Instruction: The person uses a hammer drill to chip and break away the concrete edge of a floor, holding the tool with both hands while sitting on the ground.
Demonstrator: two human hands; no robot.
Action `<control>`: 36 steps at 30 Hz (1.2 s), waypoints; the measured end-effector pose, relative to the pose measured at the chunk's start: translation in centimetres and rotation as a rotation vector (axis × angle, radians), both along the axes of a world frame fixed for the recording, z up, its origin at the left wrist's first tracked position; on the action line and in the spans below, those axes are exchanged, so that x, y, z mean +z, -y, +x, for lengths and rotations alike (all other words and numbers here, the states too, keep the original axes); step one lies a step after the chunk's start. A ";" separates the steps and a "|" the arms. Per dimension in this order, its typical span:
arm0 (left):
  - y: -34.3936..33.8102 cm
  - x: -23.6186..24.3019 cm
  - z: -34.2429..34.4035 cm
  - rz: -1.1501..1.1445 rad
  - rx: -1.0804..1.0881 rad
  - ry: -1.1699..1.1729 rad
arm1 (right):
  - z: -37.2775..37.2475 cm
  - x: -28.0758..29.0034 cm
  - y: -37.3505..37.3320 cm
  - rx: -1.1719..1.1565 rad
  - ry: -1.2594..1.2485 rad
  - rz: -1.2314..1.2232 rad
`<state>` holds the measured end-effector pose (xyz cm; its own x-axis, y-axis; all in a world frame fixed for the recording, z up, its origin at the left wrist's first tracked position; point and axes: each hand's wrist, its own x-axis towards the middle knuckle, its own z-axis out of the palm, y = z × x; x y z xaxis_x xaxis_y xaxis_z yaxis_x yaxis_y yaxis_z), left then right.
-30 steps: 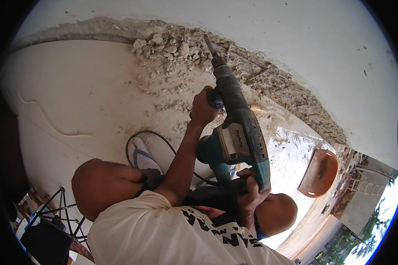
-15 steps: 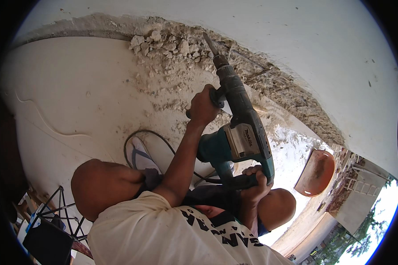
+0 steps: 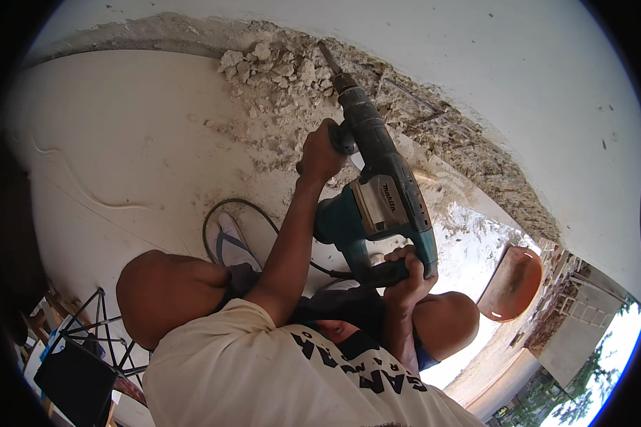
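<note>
A teal and black demolition hammer (image 3: 384,192) slants up and away from me, its body between my two arms. My left hand (image 3: 322,153) is wrapped round the side handle near the front. At the back, my right hand (image 3: 411,279) grips the rear handle; the trigger is hidden by my fingers. The steel chisel bit (image 3: 328,58) reaches the broken band of concrete (image 3: 434,121) at the foot of the white wall (image 3: 477,57). Grey rubble (image 3: 285,67) lies heaped just left of the bit.
A black power cord (image 3: 238,201) loops beside my sandalled foot (image 3: 232,242). At the right sits an orange-red basin (image 3: 514,285). A black folding chair (image 3: 78,373) stands at the lower left. A thin pale cable (image 3: 96,199) lies on the dusty floor (image 3: 142,128).
The demolition hammer and both hands have shifted slightly up and left in view, with the bit now a little farther left along the broken concrete. Both grips stay the same.
</note>
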<state>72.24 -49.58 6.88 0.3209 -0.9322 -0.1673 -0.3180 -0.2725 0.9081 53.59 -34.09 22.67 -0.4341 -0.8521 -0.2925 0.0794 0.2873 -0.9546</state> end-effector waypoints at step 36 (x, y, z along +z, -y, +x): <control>-0.7 -0.2 8.3 -0.479 0.092 -0.580 | 9.4 5.0 -1.9 0.443 -0.315 -0.173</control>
